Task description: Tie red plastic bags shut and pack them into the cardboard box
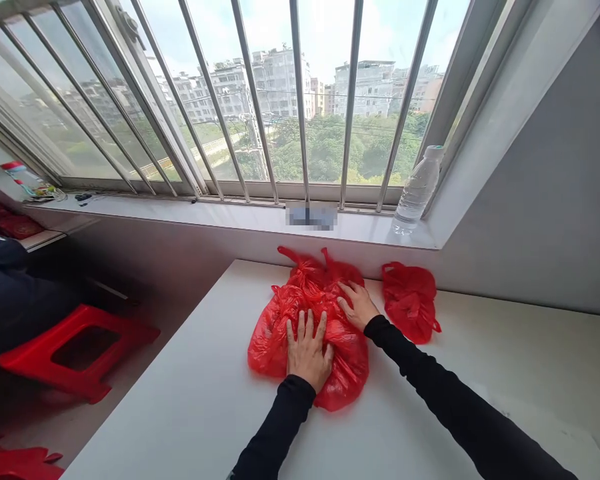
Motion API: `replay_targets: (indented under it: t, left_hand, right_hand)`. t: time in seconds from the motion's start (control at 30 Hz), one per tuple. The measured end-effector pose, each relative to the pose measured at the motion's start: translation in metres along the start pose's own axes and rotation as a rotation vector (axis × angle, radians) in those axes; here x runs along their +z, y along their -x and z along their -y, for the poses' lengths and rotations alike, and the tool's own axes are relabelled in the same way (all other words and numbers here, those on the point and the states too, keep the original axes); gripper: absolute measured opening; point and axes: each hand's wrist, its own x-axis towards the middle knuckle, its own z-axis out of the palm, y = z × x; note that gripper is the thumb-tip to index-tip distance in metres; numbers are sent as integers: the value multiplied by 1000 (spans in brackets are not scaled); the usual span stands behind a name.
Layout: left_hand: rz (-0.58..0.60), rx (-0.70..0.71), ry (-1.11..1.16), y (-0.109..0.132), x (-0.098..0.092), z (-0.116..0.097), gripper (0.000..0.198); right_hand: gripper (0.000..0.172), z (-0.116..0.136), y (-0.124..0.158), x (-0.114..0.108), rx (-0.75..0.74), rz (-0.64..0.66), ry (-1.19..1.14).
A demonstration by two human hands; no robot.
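Several red plastic bags point(270, 343), puffed and crumpled, lie bunched together on the white table point(180, 400). My left hand point(307, 350) rests flat on the front of the bunch, fingers spread and pointing away from me. On its right upper side, my right hand point(359, 305) touches the bags with its fingers apart. What the bags contain cannot be made out. Apart from the bunch, a smaller red plastic bag point(411, 303) lies to the right, near the wall.
A clear plastic bottle point(417, 193) stands on the white windowsill point(220, 217), in front of the barred window. Left of the table are a red stool point(80, 347) and part of a person in dark clothing point(25, 287). More red bags point(10, 220) lie at the far left.
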Motion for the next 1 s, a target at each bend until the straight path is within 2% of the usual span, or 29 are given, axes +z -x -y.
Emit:
replay_targets:
  t: [0.1, 0.23, 0.3, 0.4, 0.5, 0.57, 0.7, 0.77, 0.87, 1.0]
  left_hand:
    - [-16, -19, -28, -6, -3, 20, 68]
    - [-48, 8, -38, -12, -20, 36, 62]
    - [-85, 7, -37, -24, -27, 39, 57]
    - [-115, -24, -27, -58, -30, 41, 53]
    - [-91, -78, -2, -95, -34, 54, 52]
    - [-74, -152, 16, -110, -40, 74, 52]
    - [6, -337, 54, -108, -49, 125, 53]
    - [81, -384, 79, -98, -44, 138, 52]
    - [148, -382, 96, -86, -26, 135, 53]
    - [132, -393, 90, -80, -3, 108, 52]
  right_hand:
    - [40, -10, 6, -9, 29, -56, -8]
    - [44, -56, 22, -35, 236, -208, 62]
    - [48, -79, 31, -45, 350, -261, 103]
    - [51, -94, 39, -44, 398, -217, 118]
    - [54, -83, 38, -29, 356, -126, 116]
    - [55, -68, 34, -15, 335, -89, 118]
    - [55, -40, 20, 5, 344, -57, 116]
    - [55, -31, 15, 10, 362, -50, 115]
    - [56, -28, 12, 8, 383, -36, 118]
    - [54, -37, 18, -8, 412, -35, 131]
